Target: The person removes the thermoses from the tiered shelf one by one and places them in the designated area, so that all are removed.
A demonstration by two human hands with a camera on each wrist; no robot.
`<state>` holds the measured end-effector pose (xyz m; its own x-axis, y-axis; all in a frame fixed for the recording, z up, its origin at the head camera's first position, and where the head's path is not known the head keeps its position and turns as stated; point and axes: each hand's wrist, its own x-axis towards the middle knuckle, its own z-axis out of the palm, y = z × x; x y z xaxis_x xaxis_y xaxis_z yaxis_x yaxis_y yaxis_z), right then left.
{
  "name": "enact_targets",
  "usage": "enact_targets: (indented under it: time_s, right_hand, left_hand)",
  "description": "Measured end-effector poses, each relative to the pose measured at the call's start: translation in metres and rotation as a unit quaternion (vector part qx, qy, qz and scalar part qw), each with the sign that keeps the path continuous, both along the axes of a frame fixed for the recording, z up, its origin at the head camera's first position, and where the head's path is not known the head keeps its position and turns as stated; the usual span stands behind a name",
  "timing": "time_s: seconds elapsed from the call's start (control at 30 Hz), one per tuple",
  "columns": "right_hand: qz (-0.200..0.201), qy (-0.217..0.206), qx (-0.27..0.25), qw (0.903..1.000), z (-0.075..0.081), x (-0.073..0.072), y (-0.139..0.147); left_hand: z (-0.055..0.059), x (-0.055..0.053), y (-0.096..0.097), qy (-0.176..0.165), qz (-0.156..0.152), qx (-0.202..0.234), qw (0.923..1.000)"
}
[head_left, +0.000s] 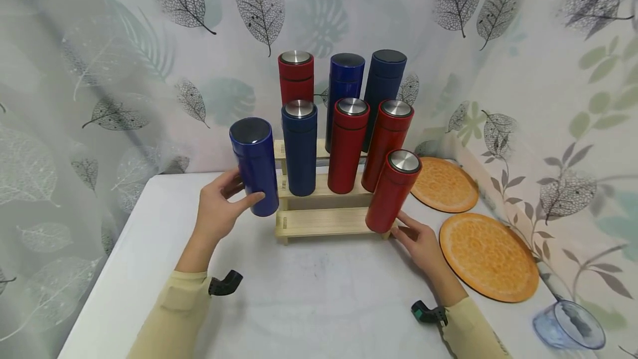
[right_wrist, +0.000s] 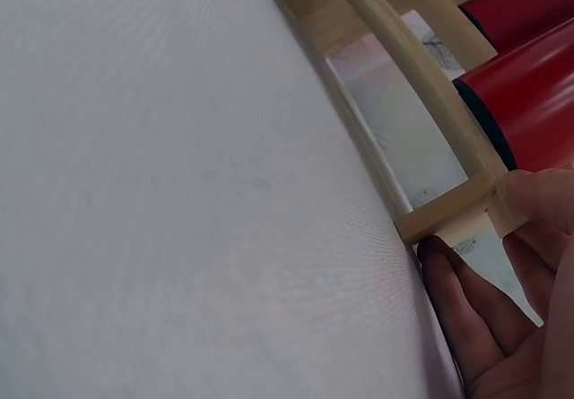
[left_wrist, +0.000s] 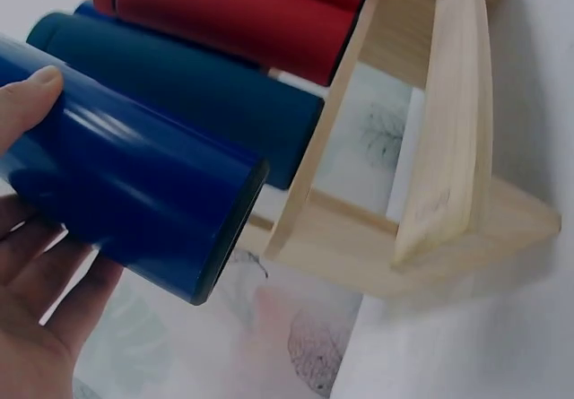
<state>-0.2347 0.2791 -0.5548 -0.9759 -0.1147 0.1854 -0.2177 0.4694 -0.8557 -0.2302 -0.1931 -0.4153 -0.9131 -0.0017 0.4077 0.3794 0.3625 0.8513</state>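
My left hand grips a glossy blue thermos bottle, thumb on one side and fingers on the other. It is raised just left of a stepped wooden rack. In the left wrist view the bottle's dark base points toward the rack. At the rack's front right corner, my right hand holds the wooden end piece between thumb and fingers. A red bottle stands on the front step right above that hand. The middle step bears a matte dark blue bottle and two red ones.
On the back step stand a red bottle, a blue one and a navy one. Two round orange mats lie on the white table at right, and a clear glass is near the right edge. A leaf-patterned curtain hangs behind.
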Motion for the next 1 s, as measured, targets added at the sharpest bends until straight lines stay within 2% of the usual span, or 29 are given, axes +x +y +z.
enact_targets:
  time_s: [0.17, 0.4, 0.77, 1.0]
  right_hand:
    - [0.0, -0.005, 0.003, 1.0, 0.001, 0.0, 0.0]
    - [0.002, -0.006, -0.005, 1.0, 0.001, 0.001, 0.0]
    - [-0.001, -0.005, -0.002, 1.0, -0.001, -0.001, 0.001]
    - [0.003, -0.008, -0.008, 0.9999, -0.001, -0.001, 0.002]
  left_hand:
    - [-0.004, -0.01, -0.011, -0.005, 0.004, 0.002, 1.0]
    - [-0.019, -0.029, -0.022, -0.042, 0.002, 0.047, 0.998]
    - [-0.039, -0.051, -0.036, -0.065, 0.028, 0.048, 0.9964]
    - [-0.059, -0.068, -0.041, -0.08, 0.041, 0.058, 0.9943]
